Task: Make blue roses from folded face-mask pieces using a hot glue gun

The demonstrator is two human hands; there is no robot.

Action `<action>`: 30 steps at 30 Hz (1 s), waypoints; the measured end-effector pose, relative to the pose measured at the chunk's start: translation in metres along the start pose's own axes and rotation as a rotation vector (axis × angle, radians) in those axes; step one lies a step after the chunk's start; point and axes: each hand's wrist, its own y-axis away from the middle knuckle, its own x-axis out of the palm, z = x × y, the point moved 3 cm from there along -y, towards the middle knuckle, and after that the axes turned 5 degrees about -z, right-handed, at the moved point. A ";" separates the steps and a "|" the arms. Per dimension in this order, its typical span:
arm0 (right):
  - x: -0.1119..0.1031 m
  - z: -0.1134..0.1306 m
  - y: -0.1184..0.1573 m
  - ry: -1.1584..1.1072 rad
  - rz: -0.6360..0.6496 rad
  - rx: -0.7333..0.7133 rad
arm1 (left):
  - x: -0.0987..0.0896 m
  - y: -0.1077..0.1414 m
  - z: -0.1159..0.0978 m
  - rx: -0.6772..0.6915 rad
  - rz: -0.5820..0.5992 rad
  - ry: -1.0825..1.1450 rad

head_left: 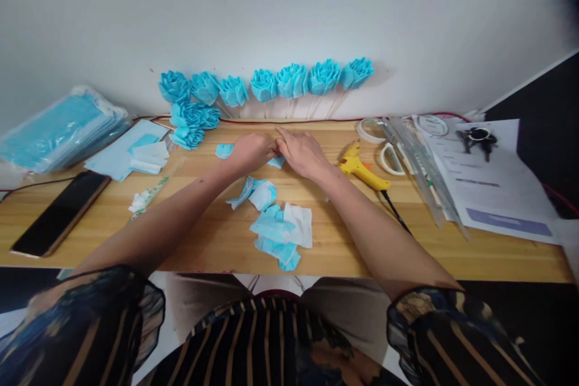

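Observation:
My left hand (253,151) and my right hand (301,151) meet near the back middle of the wooden table, fingertips touching. The left fingers are curled together; what they pinch, if anything, is too small to tell. A blue piece (276,161) shows just under the right fingers, partly hidden, and the right fingers are bent toward the left ones. Left of my left hand lies another small blue piece (224,151). Nearer to me are cut blue and white pieces (274,226) and two curled ones (262,194). Several blue fabric flowers (292,80) on thin sticks lean on the wall.
On the left are a bagged stack of blue sheets (54,132), loose sheets (117,151) and a phone (58,214). To the right lie a yellow glue gun (364,172) with its cord, tape rolls (391,160), clear-wrapped sticks (416,166), papers (493,193) and keys (480,137).

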 end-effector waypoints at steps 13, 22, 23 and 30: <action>0.003 -0.002 0.001 0.037 0.008 -0.016 | 0.010 -0.005 0.006 0.029 -0.012 0.039; 0.005 -0.004 0.001 0.026 -0.007 -0.022 | 0.008 0.003 0.024 0.016 -0.060 0.122; 0.005 -0.004 0.001 0.021 -0.006 -0.021 | 0.007 0.003 0.022 0.024 -0.056 0.121; 0.003 -0.002 0.002 0.045 0.002 -0.008 | 0.002 0.001 0.003 0.013 0.006 0.100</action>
